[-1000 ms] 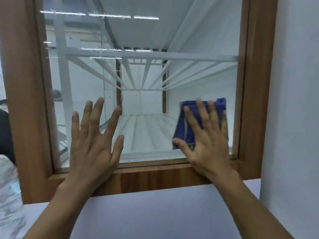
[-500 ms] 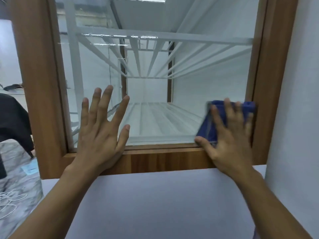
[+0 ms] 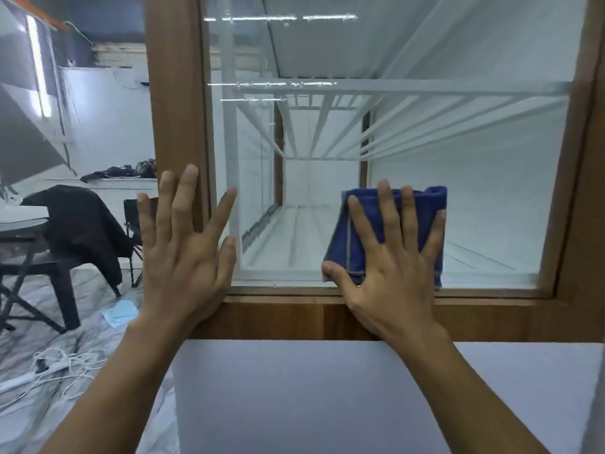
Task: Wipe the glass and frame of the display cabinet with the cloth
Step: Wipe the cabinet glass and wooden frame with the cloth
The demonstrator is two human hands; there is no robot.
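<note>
The display cabinet has a brown wooden frame around a glass pane, with white slatted shelves inside. A folded blue cloth lies flat against the lower middle of the glass. My right hand presses it there with straight, spread fingers, the thumb at the cloth's lower left corner. My left hand rests flat with spread fingers over the lower left corner, across the left frame post and the edge of the glass.
Below the frame is a pale grey panel. To the left stand a dark chair with a jacket and a table. White cables and a face mask lie on the marbled floor.
My right hand slid the cloth from the pane's right edge back toward the middle. The view swung left, showing the room beside the cabinet. My left hand now lies over the left frame post.
</note>
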